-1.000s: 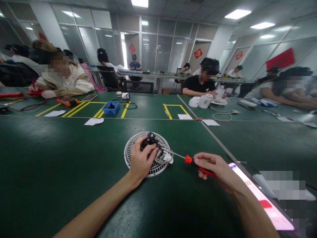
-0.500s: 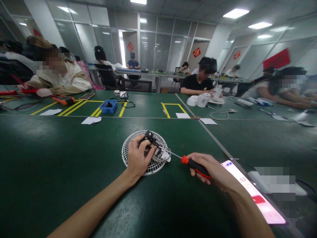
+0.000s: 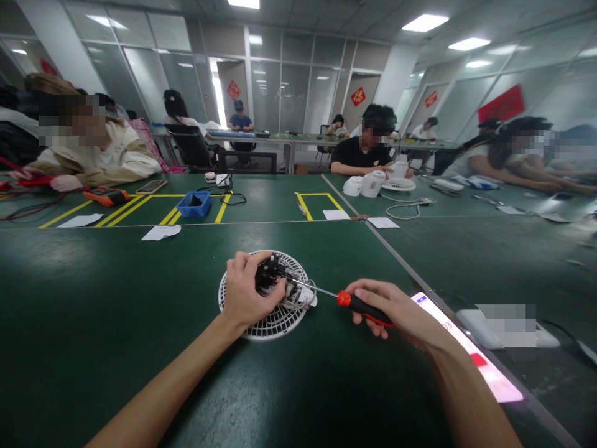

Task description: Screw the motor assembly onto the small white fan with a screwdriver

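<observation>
Centre of frame: round white grille [image 3: 280, 326] flat on the green tabletop [image 3: 186, 354], a black mechanism [image 3: 269, 269] and pale wiring [image 3: 295, 297] lying over it.

Your left hand [image 3: 243, 295] reaches in from the grille's left side. Grip clamped on the black mechanism, fingers over the far side, thumb at the near side by the metal parts.

Your right hand [image 3: 396, 314], right of centre, has its grip closed on the black-and-red handle of a screwdriver [image 3: 359, 304]. Thumb and forefinger near the collar, the other fingers curled loosely below. Shaft slopes up and left, over the wiring, toward the mechanism near your left thumb. Tip too small to make out; cannot tell whether it is seated in a screw.

Step in hand, by my reading: driver work on the mechanism, one hand bracing, one aiming. Any turn calls for a seated tip, the shaft in line with the screw, and a firm left grip. Loose wiring lies close to the shaft; it could snag.

Nearby: lit phone [image 3: 494, 379] beside your right forearm, lower right. Blue tray [image 3: 194, 208] with dark pieces, upper left.
</observation>
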A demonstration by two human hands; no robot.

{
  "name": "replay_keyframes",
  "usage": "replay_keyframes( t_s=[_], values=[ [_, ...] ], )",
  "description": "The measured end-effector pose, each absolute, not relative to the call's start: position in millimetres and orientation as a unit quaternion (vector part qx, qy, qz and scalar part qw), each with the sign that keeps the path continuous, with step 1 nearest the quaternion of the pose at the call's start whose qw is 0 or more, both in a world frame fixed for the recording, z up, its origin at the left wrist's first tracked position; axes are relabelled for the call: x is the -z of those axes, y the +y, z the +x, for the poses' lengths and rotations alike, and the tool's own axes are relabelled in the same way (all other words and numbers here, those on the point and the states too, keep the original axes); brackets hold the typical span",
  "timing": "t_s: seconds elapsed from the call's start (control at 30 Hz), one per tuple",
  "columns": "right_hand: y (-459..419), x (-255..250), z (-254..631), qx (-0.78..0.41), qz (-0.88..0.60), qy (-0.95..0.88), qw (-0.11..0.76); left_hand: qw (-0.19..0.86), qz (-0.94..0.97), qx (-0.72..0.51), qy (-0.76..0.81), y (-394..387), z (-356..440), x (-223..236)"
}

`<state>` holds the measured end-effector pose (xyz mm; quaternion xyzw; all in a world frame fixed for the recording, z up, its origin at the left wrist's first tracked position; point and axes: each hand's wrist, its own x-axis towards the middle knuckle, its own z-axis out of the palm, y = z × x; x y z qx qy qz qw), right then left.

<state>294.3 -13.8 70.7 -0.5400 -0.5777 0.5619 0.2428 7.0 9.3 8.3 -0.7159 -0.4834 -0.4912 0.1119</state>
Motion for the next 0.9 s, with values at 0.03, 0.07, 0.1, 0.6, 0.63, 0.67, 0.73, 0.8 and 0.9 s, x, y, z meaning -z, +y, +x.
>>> replay_keyframes(
  t_s=[0.03,0.07,0.1,0.6,0.63,0.67,0.73,0.8,0.9],
  values=[
    [-13.7,-70.7,294.4,-0.561,-0.539,-0.579,0.242,0.107,-0.716,0.489,-0.486,9.9,6.2,-8.5],
    [-13.4,-70.5,294.5,-0.561,-0.539,-0.58,0.241,0.1,-0.716,0.49,-0.488,10.4,5.6,-8.3],
    [-13.1,-70.1,294.7,-0.561,-0.539,-0.581,0.24,0.092,-0.716,0.492,-0.487,10.7,5.3,-7.9],
    [-9.2,-68.3,296.3,-0.558,-0.539,-0.582,0.243,0.041,-0.704,0.502,-0.5,10.3,8.5,-3.3],
    [-9.1,-68.3,296.2,-0.554,-0.542,-0.582,0.246,0.036,-0.704,0.502,-0.501,10.4,8.6,-3.5],
    [-9.1,-68.4,296.2,-0.549,-0.545,-0.582,0.252,0.031,-0.703,0.502,-0.502,10.6,8.8,-3.9],
    [-9.1,-68.3,296.7,-0.537,-0.547,-0.582,0.272,0.025,-0.702,0.504,-0.502,11.0,8.8,-5.2],
    [-8.7,-67.8,297.8,-0.521,-0.546,-0.584,0.299,0.022,-0.701,0.508,-0.501,11.5,8.9,-6.4],
    [-7.1,-65.9,300.6,-0.49,-0.537,-0.601,0.333,0.02,-0.696,0.513,-0.502,11.7,9.3,-6.8]
  ],
)
